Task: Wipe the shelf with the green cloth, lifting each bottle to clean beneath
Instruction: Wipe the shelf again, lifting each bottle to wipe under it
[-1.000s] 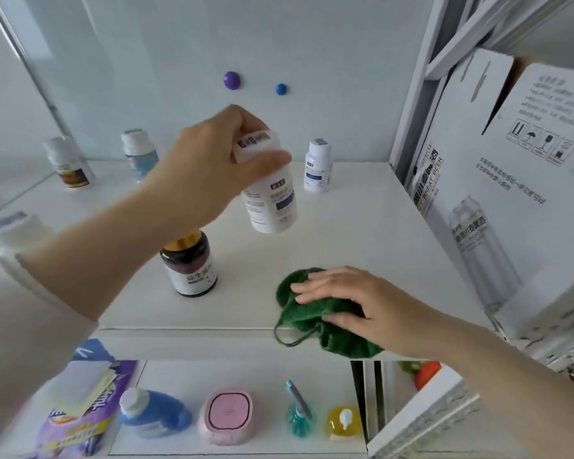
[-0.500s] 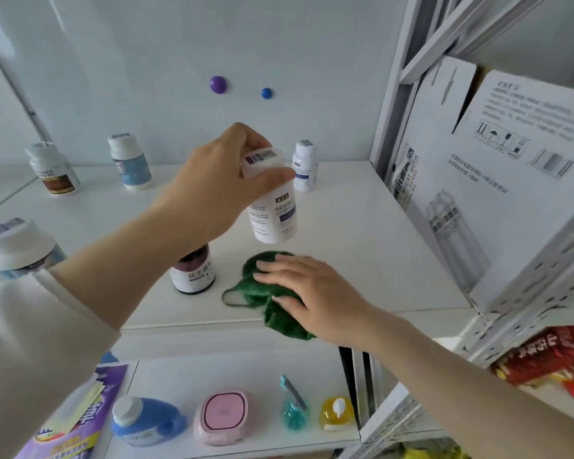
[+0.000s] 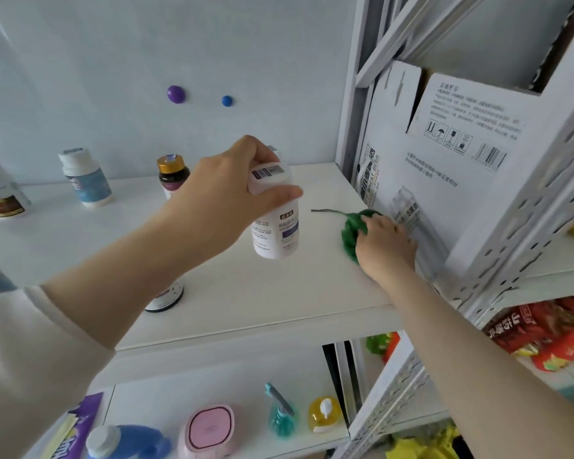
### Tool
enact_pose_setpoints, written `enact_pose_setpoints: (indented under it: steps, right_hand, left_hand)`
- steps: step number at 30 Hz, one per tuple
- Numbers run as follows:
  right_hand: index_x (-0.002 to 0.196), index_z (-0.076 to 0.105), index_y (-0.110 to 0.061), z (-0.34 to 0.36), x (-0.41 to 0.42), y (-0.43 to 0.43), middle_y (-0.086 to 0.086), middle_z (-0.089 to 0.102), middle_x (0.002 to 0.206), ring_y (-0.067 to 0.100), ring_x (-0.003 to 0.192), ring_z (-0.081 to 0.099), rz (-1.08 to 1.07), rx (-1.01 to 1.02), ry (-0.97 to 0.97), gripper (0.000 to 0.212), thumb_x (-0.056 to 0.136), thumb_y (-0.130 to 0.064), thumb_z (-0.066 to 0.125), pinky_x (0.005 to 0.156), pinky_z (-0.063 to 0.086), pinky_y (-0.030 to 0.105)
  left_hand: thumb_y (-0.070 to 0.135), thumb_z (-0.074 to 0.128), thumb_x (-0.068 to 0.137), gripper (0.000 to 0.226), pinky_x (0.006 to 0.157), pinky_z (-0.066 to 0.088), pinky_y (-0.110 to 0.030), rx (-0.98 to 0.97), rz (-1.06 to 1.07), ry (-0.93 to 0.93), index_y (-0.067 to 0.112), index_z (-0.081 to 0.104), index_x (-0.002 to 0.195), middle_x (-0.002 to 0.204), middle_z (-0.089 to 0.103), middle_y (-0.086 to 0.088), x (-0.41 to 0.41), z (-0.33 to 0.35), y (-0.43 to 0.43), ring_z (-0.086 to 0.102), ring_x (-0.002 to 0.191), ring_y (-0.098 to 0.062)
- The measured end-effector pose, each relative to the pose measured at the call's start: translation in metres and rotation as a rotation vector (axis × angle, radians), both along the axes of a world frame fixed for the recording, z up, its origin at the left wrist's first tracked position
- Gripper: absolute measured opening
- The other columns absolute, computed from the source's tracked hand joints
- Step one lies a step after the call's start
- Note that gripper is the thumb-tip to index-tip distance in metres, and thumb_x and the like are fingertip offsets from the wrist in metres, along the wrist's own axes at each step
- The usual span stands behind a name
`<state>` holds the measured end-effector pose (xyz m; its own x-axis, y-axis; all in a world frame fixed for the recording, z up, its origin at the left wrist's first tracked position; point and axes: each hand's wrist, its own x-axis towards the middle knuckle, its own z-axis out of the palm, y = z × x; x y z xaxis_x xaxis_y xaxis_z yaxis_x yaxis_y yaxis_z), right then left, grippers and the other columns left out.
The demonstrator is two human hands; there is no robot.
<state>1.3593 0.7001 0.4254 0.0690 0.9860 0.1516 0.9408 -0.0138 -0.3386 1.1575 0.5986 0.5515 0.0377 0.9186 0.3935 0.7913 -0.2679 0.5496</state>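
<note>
The white shelf (image 3: 246, 293) spans mid-frame. At centre the left hand (image 3: 226, 193), fingers curled round the cap, holds the white bottle (image 3: 275, 233) clear of it (likely freeing that spot for wiping), long axis near upright, cap uppermost. Centre right, the right hand (image 3: 385, 250), fingers together, presses the green cloth (image 3: 352, 230) down.

The white bottle (image 3: 274, 226), blue print on its label, hung nearly upright from the left hand (image 3: 226, 193), which gripped it by the barcoded cap. Its base looked just clear of the white shelf (image 3: 246, 293). Right of that grip the green cloth (image 3: 353, 231) lay bunched on the shelf under the right hand (image 3: 386, 248), a thin loop trailing back toward the bottle. Behind the left grip stood a gold-capped dark bottle (image 3: 173, 175). Another dark bottle (image 3: 164, 298) sat half hidden beneath the forearm, and farther left stood a blue-labelled bottle (image 3: 88, 182) and a brown-labelled bottle (image 3: 2, 198).
</note>
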Motion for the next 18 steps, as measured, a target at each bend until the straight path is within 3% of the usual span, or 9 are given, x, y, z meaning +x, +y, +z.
enact_pose_setpoints:
  steps: [4, 7, 10, 14, 16, 18]
  right_hand:
    - [0.139, 0.032, -0.028, -0.009, 0.01, -0.047, -0.008, 0.026, 0.151, 0.019, 0.138, 0.019, 0.154, 0.052, -0.101, 0.045, 0.095, -0.03, 0.031, 0.11, 0.017, 0.039]
    - [0.141, 0.03, -0.027, 0.003, -0.013, -0.043, -0.007, 0.022, 0.153, 0.02, 0.139, 0.017, 0.201, 0.007, -0.093, 0.046, 0.095, -0.03, 0.031, 0.112, 0.014, 0.038]
    - [0.14, 0.03, -0.028, 0.004, -0.061, -0.061, -0.007, 0.024, 0.152, 0.019, 0.139, 0.017, 0.448, 0.048, -0.089, 0.046, 0.094, -0.029, 0.034, 0.112, 0.011, 0.036]
    - [0.138, 0.036, -0.026, -0.005, -0.092, -0.116, -0.007, 0.032, 0.149, 0.018, 0.137, 0.021, 0.821, 0.121, -0.062, 0.045, 0.093, -0.026, 0.037, 0.11, 0.011, 0.035]
    - [0.138, 0.035, -0.028, -0.003, -0.069, -0.116, -0.01, 0.03, 0.149, 0.014, 0.139, 0.019, 0.863, 0.128, -0.058, 0.045, 0.093, -0.026, 0.038, 0.111, 0.007, 0.03]
    - [0.137, 0.036, -0.03, -0.003, -0.032, -0.097, -0.013, 0.031, 0.148, 0.012, 0.139, 0.021, 0.748, 0.147, -0.041, 0.045, 0.093, -0.027, 0.039, 0.11, 0.005, 0.024]
  left_hand:
    - [0.057, 0.051, 0.064, 0.044, 0.059, 0.032, -0.007, 0.006, -0.012, 0.031, 0.03, 0.046, 0.098, 0.093, 0.058, 0.011, -0.001, -0.003, 0.002, 0.052, 0.074, -0.001]
    - [0.055, 0.052, 0.064, 0.043, 0.06, 0.034, -0.009, 0.007, -0.018, 0.015, 0.028, 0.047, 0.097, 0.093, 0.057, 0.01, -0.002, -0.003, 0.005, 0.05, 0.074, 0.005]
    - [0.051, 0.056, 0.07, 0.04, 0.06, 0.035, -0.01, 0.008, -0.004, 0.039, 0.025, 0.049, 0.1, 0.091, 0.056, 0.01, -0.003, -0.003, 0.011, 0.049, 0.072, 0.004]
    - [0.049, 0.059, 0.075, 0.041, 0.057, 0.03, -0.009, -0.009, 0.045, 0.067, 0.023, 0.05, 0.106, 0.098, 0.058, 0.007, 0.005, -0.005, 0.024, 0.052, 0.079, -0.01]
    - [0.047, 0.06, 0.075, 0.041, 0.055, 0.033, -0.005, -0.017, 0.035, 0.05, 0.022, 0.05, 0.105, 0.098, 0.058, 0.006, 0.008, -0.008, 0.028, 0.052, 0.082, -0.013]
    - [0.046, 0.061, 0.075, 0.039, 0.055, 0.035, -0.001, -0.015, 0.015, 0.035, 0.022, 0.05, 0.103, 0.095, 0.057, 0.006, 0.009, -0.01, 0.028, 0.052, 0.082, -0.013]
